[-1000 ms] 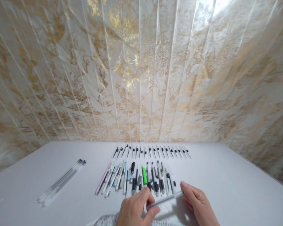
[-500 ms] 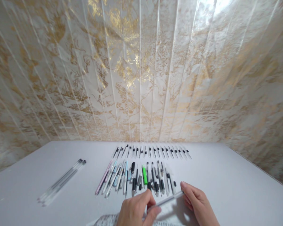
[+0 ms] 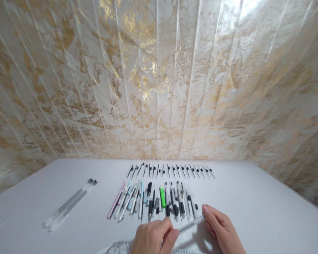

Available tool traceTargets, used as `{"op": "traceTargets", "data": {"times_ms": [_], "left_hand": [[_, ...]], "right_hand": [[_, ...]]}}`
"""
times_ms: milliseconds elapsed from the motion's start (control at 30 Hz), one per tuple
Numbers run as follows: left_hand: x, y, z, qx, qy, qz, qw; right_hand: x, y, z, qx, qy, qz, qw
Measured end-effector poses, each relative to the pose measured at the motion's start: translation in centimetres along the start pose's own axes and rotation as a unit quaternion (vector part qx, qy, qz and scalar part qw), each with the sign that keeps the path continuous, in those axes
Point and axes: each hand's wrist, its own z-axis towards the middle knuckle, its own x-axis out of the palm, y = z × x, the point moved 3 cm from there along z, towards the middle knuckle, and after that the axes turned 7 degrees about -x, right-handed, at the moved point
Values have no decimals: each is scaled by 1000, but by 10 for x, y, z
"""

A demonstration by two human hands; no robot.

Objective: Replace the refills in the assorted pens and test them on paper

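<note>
A slim, greyish clear pen [image 3: 190,224] slants between my two hands just above the near part of the table. My left hand [image 3: 155,235] is closed around its lower left end, thumb and fingers pressed together. At the pen's upper right end, my right hand [image 3: 219,225] pinches it between thumb and fingers. Both ends are hidden by the fingers. Right beyond my hands lies a row of loose pens and pen parts, among them a bright green marker [image 3: 162,196], a pink pen [image 3: 116,199] and a light blue pen [image 3: 141,199].
Farther back, small clear parts with black pieces [image 3: 168,170] lie in a long line. To the left, several long clear pens with dark ends [image 3: 70,204] lie side by side. A gold-patterned sheet [image 3: 159,88] rises behind the white table [image 3: 254,197].
My left hand has closed farther over the pen's end, its thumb now against the fingers, so less of the pen shows. The right hand has barely moved.
</note>
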Motion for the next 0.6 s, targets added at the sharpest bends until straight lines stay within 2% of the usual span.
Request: {"op": "traceTargets", "data": {"times_ms": [100, 267, 433, 533, 600], "left_hand": [[3, 1, 0, 8, 13, -9, 1000], [0, -2, -1, -49, 30, -23, 998], [-2, -4, 0, -41, 41, -24, 998], [2, -1, 1, -95, 99, -105, 985], [4, 1, 1, -140, 142, -201, 959]], "right_hand": [[1, 3, -1, -3, -10, 3, 1000], [2, 4, -2, 1, 10, -15, 1000], [3, 4, -4, 5, 8, 1, 1000], [3, 6, -3, -9, 13, 11, 1000], [3, 9, -1, -22, 8, 34, 999]]}}
